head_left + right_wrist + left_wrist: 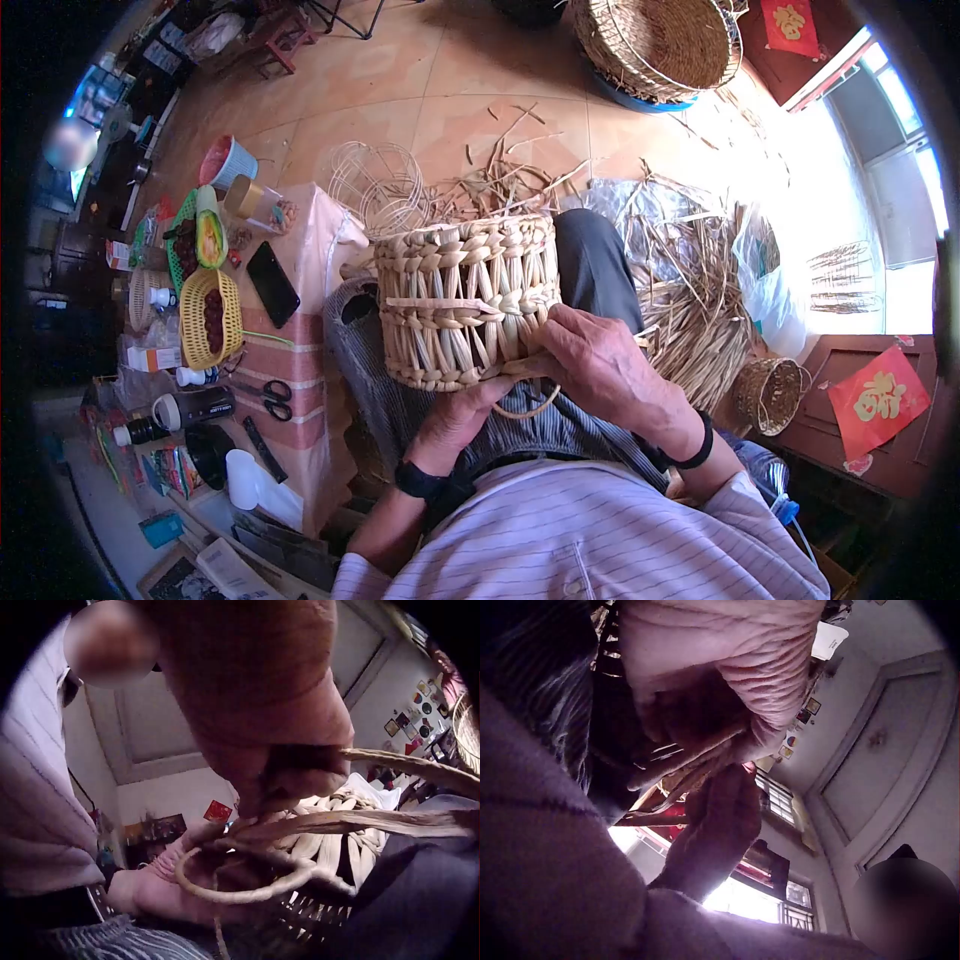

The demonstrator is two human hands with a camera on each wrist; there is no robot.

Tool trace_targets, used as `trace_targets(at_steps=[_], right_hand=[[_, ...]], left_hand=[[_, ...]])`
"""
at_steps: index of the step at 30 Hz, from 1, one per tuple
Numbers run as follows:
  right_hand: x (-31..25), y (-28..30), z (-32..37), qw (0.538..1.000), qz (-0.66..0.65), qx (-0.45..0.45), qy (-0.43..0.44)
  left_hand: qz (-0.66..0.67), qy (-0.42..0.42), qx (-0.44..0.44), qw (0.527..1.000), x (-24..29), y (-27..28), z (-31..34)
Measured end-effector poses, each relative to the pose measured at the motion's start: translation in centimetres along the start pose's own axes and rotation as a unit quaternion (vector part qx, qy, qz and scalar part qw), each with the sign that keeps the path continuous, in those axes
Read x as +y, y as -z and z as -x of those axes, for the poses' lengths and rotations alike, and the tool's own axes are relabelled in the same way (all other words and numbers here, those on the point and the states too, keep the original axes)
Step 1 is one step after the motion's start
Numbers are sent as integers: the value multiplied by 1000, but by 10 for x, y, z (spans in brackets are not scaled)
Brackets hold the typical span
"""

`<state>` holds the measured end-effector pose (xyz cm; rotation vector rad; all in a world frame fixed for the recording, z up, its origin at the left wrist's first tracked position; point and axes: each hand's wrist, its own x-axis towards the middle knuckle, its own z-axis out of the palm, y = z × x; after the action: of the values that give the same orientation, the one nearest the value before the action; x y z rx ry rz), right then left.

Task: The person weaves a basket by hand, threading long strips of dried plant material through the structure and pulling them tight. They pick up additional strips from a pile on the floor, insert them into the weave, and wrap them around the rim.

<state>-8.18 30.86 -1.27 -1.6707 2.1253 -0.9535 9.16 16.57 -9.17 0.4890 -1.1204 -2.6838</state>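
Observation:
A woven straw basket [455,265] with braided bands and open slats lies on its side across the person's lap. The left hand [455,420] grips its near rim from below, most of its fingers hidden by the weave. At the right of that rim, the right hand [605,365] pinches a flat dried strand [360,823], with thumb and fingers bent close to the weave. A thin curved loop [247,896] hangs beneath the right hand, in front of the left palm. Strands [697,761] also run past the left hand in the left wrist view.
Left, a cloth-covered table [300,365] bears a phone [273,283], scissors [277,400], a yellow basket [210,325] and bottles. Loose straw [700,310] is heaped on plastic at the right. A wire frame [375,185] stands beyond the lap; a large basket [655,45] stands farther back.

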Motion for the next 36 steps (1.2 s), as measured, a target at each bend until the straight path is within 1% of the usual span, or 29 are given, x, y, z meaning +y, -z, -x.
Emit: trace_targets(at_steps=[2, 4, 5, 7, 8, 10, 13, 14, 16, 19, 20, 21, 22, 23, 24, 25, 26, 28, 29, 30, 33, 34, 36], right_hand=[[-4, 10, -3, 999, -6, -33, 2], [-5, 12, -8, 999, 20, -44, 16], [-5, 12, -11, 998, 33, -49, 22], [-8, 8, -15, 997, 57, -30, 30], [-10, 6, -16, 997, 69, -21, 34], [-15, 2, -13, 997, 76, -18, -2], [-23, -12, -8, 996, 84, -8, -40], [-25, -18, -5, 995, 86, -6, -50], [-30, -24, 2, 996, 79, 10, -41], [-27, -26, 6, 998, 60, 19, -32], [-26, -26, 5, 997, 62, 30, -24], [-25, -25, 4, 997, 64, 43, -16], [-29, -16, 2, 996, 84, -17, -24], [-29, -17, 3, 996, 85, -20, -19], [-30, -17, 3, 996, 87, -20, -15], [-29, -14, 3, 995, 96, -16, -11], [-27, -9, 3, 995, 97, -34, -8], [-24, -12, 4, 995, 99, -24, -13], [-23, -15, 4, 996, 86, -9, -17], [-19, -19, 0, 997, 78, 21, -18], [-27, -20, 4, 993, 88, 56, -58], [-27, -20, 6, 993, 77, 62, -64], [-21, -27, 8, 995, 37, 79, -47]], left_hand=[[-18, -9, 1, 1000, -4, 6, 0], [-40, -23, 14, 999, -6, 7, 1], [-88, -17, 21, 996, -10, 13, 0], [-185, -5, 35, 982, -14, 22, -4], [-146, 0, 28, 989, -16, 24, -3], [-65, 12, 14, 998, -16, 23, -1], [-130, -10, 32, 991, -6, 11, 2], [-101, -13, 36, 994, -4, 8, 4], [-44, -20, 41, 998, -2, 2, 6], [-77, 0, 40, 996, 2, 4, 7], [-62, 16, 42, 997, 3, 4, 8], [-172, 2, 34, 985, 3, 8, 9], [-279, -13, 26, 960, 2, 15, 12], [-343, -25, 30, 938, 0, 19, 16], [-406, -37, 36, 913, -2, 23, 20], [-426, -52, 46, 902, -7, 24, 21], [-442, -68, 53, 893, -13, 21, 18], [-292, -24, 55, 955, -12, 15, 12], [-215, 1, 55, 975, -12, 14, 9], [-243, -9, 82, 966, -12, 10, 6], [-152, -21, 88, 984, -1, -3, 3], [-199, -26, 95, 975, -3, 2, 5], [-261, -33, 86, 961, -1, 7, 5]])
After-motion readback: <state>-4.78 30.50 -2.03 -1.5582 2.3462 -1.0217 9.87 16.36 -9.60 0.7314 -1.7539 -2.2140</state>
